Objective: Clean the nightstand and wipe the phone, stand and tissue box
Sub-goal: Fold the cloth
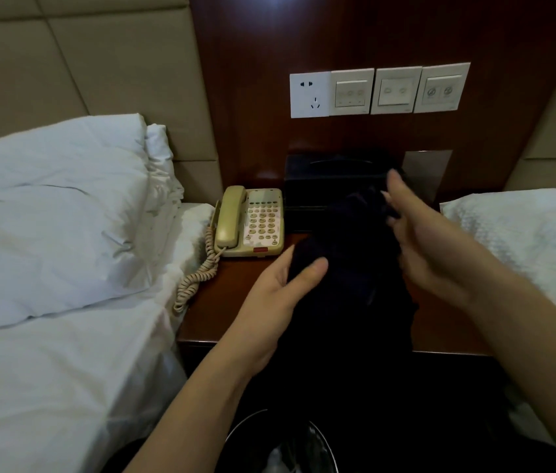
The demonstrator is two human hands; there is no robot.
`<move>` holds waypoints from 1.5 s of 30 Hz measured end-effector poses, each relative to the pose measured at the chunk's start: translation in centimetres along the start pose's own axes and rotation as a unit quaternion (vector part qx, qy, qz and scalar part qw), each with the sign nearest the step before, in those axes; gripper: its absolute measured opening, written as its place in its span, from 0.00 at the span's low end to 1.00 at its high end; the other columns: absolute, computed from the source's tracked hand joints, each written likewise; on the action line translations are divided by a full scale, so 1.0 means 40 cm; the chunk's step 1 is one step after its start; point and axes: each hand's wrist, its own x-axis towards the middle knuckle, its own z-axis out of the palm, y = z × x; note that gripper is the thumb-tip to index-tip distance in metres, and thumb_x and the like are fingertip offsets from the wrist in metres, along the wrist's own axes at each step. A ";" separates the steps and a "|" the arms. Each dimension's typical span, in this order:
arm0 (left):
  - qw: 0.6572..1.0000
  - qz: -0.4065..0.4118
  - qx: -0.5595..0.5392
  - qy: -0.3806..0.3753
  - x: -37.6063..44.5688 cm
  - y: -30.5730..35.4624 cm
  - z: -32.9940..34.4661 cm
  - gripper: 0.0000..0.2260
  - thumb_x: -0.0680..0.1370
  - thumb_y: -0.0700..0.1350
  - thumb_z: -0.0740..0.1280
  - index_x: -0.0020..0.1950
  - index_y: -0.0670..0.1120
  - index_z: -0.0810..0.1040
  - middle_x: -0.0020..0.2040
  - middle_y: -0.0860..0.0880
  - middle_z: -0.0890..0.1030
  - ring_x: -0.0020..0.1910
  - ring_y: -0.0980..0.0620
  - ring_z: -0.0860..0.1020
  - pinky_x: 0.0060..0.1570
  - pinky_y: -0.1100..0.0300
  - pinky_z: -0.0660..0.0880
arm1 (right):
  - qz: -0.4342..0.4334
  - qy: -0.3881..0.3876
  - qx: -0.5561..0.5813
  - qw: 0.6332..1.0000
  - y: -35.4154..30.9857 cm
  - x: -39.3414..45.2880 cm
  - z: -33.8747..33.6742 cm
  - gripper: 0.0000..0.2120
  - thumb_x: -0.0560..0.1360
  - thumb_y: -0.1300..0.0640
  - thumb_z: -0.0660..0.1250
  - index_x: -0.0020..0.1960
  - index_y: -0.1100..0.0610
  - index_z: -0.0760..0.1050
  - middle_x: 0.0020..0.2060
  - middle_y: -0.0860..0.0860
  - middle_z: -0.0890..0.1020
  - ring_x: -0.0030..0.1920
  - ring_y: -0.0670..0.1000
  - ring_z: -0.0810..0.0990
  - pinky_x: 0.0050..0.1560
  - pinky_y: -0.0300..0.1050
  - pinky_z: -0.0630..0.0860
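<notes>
A dark cloth (348, 268) hangs between my two hands above the wooden nightstand (235, 302). My left hand (280, 295) grips its lower left edge with thumb on top. My right hand (419, 233) holds its upper right part, fingers curled into the fabric. A beige corded phone (252, 223) sits at the nightstand's back left. Behind the cloth stands a black tissue box (331, 179) against the wall panel. A metal plate, perhaps the stand (426, 172), leans at the back right, partly hidden by my right hand.
A bed with white pillows (54, 213) lies on the left, another white pillow (525, 233) on the right. Wall socket and switches (379, 90) sit above the nightstand. A dark waste bin (280, 445) stands on the floor below. The phone's coiled cord (198, 274) hangs off the left edge.
</notes>
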 end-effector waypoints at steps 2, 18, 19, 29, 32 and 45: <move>0.999 -0.016 -0.043 0.023 0.001 0.026 0.011 0.14 0.83 0.46 0.64 0.68 0.49 0.79 0.62 0.48 0.85 0.62 0.50 0.83 0.60 0.58 0.80 | 0.070 -0.024 0.029 0.997 0.066 -0.015 -0.010 0.41 0.61 0.29 0.71 0.70 0.45 0.73 0.61 0.51 0.83 0.62 0.54 0.81 0.68 0.56 0.71; 0.993 -0.074 0.089 0.013 -0.047 0.067 -0.026 0.25 0.76 0.36 0.73 0.71 0.52 0.75 0.63 0.51 0.84 0.62 0.51 0.83 0.64 0.51 0.78 | 0.142 -0.110 0.043 0.983 0.208 -0.155 0.004 0.19 0.72 0.56 0.75 0.63 0.54 0.80 0.57 0.57 0.84 0.57 0.58 0.84 0.52 0.47 0.80; 0.991 -0.083 0.099 0.020 -0.046 0.071 -0.028 0.23 0.76 0.36 0.73 0.70 0.49 0.76 0.62 0.49 0.85 0.62 0.49 0.83 0.64 0.50 0.78 | 0.120 -0.092 0.038 0.988 0.200 -0.160 0.008 0.18 0.72 0.58 0.74 0.62 0.53 0.81 0.55 0.57 0.85 0.55 0.58 0.84 0.50 0.47 0.80; 0.985 -0.163 -0.027 0.043 -0.061 0.054 -0.022 0.25 0.72 0.41 0.77 0.68 0.38 0.77 0.60 0.41 0.85 0.54 0.46 0.85 0.51 0.56 0.82 | 0.003 -0.002 0.004 1.000 0.175 -0.189 0.047 0.20 0.72 0.62 0.74 0.63 0.55 0.78 0.53 0.56 0.86 0.53 0.58 0.85 0.54 0.53 0.80; 0.980 -0.195 0.025 0.038 -0.082 0.036 -0.020 0.36 0.71 0.46 0.80 0.75 0.41 0.70 0.62 0.44 0.84 0.59 0.48 0.84 0.54 0.57 0.81 | 0.007 -0.011 0.009 1.000 0.145 -0.183 0.028 0.17 0.74 0.61 0.72 0.62 0.57 0.78 0.54 0.58 0.85 0.54 0.59 0.84 0.55 0.53 0.80; 0.941 -0.009 0.333 0.064 -0.052 0.098 0.004 0.35 0.74 0.37 0.77 0.77 0.55 0.70 0.57 0.49 0.84 0.60 0.52 0.83 0.69 0.49 0.75 | 0.033 0.066 -0.197 0.978 -0.001 -0.165 -0.008 0.41 0.52 0.49 0.81 0.62 0.56 0.73 0.54 0.51 0.82 0.50 0.51 0.84 0.49 0.45 0.80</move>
